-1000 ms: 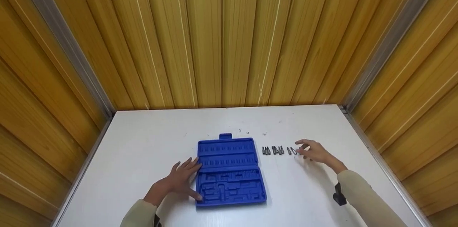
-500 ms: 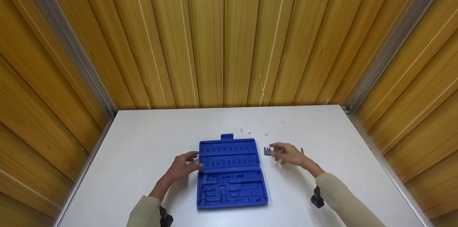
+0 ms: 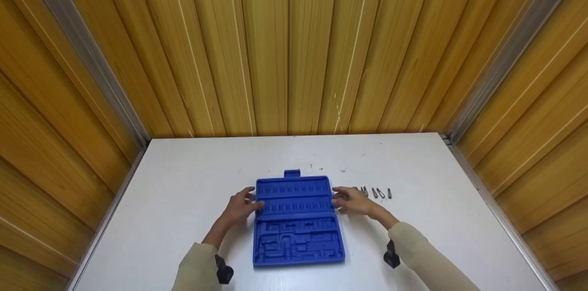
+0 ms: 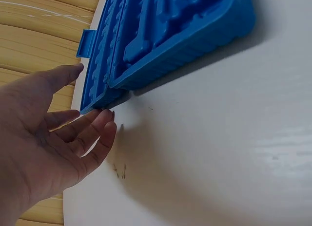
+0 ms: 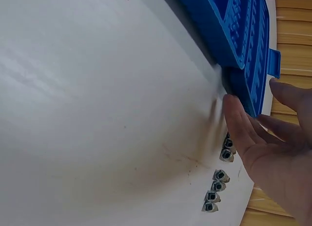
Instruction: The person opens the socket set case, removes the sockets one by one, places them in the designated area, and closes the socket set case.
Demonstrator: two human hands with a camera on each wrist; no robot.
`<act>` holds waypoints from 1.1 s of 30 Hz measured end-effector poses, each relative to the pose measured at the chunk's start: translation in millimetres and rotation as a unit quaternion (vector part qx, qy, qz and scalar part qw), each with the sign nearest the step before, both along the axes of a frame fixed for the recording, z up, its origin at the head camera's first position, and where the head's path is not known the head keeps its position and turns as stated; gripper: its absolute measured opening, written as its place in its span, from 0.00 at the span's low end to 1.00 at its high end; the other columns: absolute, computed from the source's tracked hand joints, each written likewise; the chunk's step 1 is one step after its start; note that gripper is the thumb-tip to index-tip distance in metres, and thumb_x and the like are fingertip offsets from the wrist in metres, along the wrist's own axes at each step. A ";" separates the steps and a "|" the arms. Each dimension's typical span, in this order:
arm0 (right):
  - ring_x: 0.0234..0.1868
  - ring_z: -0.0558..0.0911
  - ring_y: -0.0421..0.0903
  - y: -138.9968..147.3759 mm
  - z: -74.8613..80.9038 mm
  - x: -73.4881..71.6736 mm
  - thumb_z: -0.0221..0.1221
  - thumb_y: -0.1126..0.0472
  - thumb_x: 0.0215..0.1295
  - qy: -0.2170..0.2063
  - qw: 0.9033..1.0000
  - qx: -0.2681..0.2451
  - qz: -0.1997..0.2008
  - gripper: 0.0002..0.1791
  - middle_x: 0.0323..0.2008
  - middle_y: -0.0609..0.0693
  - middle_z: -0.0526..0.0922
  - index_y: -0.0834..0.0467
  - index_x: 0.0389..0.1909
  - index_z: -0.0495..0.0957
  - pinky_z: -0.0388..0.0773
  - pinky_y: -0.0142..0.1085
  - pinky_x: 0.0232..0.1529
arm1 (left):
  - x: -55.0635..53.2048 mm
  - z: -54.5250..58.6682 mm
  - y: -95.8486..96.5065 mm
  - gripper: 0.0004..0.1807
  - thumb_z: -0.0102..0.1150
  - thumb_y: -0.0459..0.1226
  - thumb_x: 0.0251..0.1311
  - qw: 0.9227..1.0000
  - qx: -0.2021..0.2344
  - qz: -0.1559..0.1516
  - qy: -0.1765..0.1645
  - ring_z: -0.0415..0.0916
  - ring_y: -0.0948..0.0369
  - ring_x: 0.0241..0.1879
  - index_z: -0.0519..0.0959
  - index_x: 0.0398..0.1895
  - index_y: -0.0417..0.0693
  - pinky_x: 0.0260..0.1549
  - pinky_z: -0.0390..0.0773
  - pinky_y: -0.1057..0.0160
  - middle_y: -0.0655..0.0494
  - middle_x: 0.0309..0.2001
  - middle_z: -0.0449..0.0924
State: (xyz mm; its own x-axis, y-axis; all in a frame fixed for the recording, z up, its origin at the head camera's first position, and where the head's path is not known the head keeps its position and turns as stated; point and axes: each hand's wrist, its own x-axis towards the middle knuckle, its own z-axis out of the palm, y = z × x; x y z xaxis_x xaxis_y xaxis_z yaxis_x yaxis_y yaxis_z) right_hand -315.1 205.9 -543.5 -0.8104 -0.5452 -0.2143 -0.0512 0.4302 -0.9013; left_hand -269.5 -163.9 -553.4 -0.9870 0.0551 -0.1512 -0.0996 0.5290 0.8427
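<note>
An open blue plastic tool case (image 3: 294,217) lies flat on the white table, its moulded slots facing up and its latch tab (image 3: 292,173) at the far edge. My left hand (image 3: 240,207) is at the left edge of the far half, thumb over the rim. In the left wrist view its fingers (image 4: 90,133) are loosely bent near the lid's corner. Across from it, my right hand (image 3: 356,204) is at the far half's right edge. The right wrist view shows its fingers (image 5: 239,121) fairly straight beside the lid's side. Neither hand visibly pinches the case.
Several small metal sockets (image 3: 381,193) stand in a row right of the case, some hidden behind the right hand. In the right wrist view, more sockets (image 5: 218,186) show hollow ends. Small specks (image 3: 321,169) lie beyond the case. Yellow wood-patterned walls (image 3: 312,52) enclose the table.
My right hand has moved left from the row's right end to the case's right edge. The left hand has slid from the near half up to the far half's left edge.
</note>
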 end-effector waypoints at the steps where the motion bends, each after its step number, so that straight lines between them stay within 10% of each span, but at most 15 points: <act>1: 0.56 0.83 0.69 -2.3 -0.4 -0.1 0.56 0.64 0.75 0.000 1.000 0.002 -0.001 0.33 0.60 0.79 0.75 0.82 0.70 0.57 0.85 0.53 0.54 | -0.5 0.1 0.4 0.37 0.66 0.39 0.64 1.000 0.002 0.001 -0.003 0.78 0.38 0.58 0.66 0.70 0.27 0.54 0.82 0.43 0.29 0.58 0.79; 11: 0.52 0.85 0.63 -12.6 4.7 -6.3 0.58 0.59 0.73 0.064 0.997 0.045 -0.029 0.36 0.53 0.72 0.81 0.80 0.70 0.60 0.82 0.52 0.57 | -5.7 7.0 8.3 0.41 0.65 0.39 0.65 0.998 0.045 0.045 -0.012 0.80 0.45 0.54 0.60 0.74 0.26 0.41 0.85 0.54 0.32 0.58 0.77; 21: 0.59 0.82 0.66 -19.3 17.4 -12.4 0.57 0.54 0.77 -0.013 0.996 -0.027 -0.081 0.41 0.60 0.70 0.73 0.67 0.80 0.49 0.83 0.50 0.60 | -17.4 15.4 12.6 0.38 0.65 0.34 0.63 0.994 -0.003 0.047 0.101 0.80 0.46 0.47 0.63 0.73 0.30 0.44 0.83 0.49 0.33 0.53 0.75; 33: 0.74 0.67 0.63 -29.9 15.6 -14.1 0.50 0.49 0.80 -0.040 0.975 -0.137 -0.168 0.31 0.71 0.65 0.62 0.52 0.76 0.51 0.65 0.55 0.75 | -16.9 20.3 14.8 0.29 0.65 0.39 0.68 0.977 0.149 0.105 0.109 0.81 0.41 0.60 0.69 0.70 0.48 0.57 0.83 0.46 0.39 0.62 0.76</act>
